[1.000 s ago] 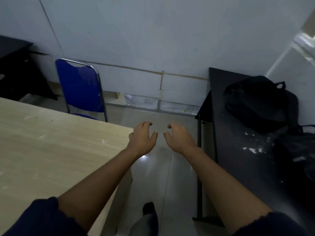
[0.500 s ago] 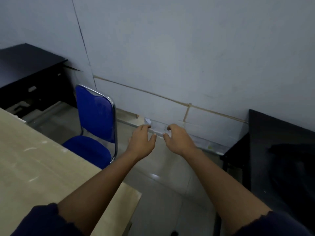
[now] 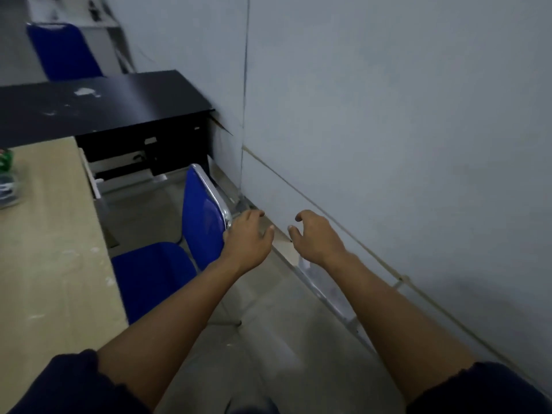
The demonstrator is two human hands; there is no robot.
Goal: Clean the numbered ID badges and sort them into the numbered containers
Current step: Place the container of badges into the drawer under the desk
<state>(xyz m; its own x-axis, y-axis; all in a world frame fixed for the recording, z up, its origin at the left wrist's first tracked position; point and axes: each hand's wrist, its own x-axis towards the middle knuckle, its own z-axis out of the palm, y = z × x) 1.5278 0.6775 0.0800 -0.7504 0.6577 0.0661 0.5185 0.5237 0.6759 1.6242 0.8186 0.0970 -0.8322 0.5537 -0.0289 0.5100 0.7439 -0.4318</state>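
Observation:
My left hand (image 3: 249, 239) and my right hand (image 3: 313, 237) are stretched out side by side in the air above the floor, fingers loosely curled, holding nothing. At the far left edge, on the light wooden table (image 3: 50, 249), stand blurred items (image 3: 6, 180), one green and one clear, cut off by the frame; I cannot tell what they are. No badge or numbered container is recognisable.
A blue chair (image 3: 200, 225) with a chrome frame stands just left of my left hand, tucked by the wooden table. A black desk (image 3: 98, 106) sits behind it against the grey wall (image 3: 388, 130). Another blue chair (image 3: 64, 50) is at the top left.
My view has swung to the left: the black table with the bag on the right has gone, the black desk and a second chair have come in. Both hands keep the same empty pose.

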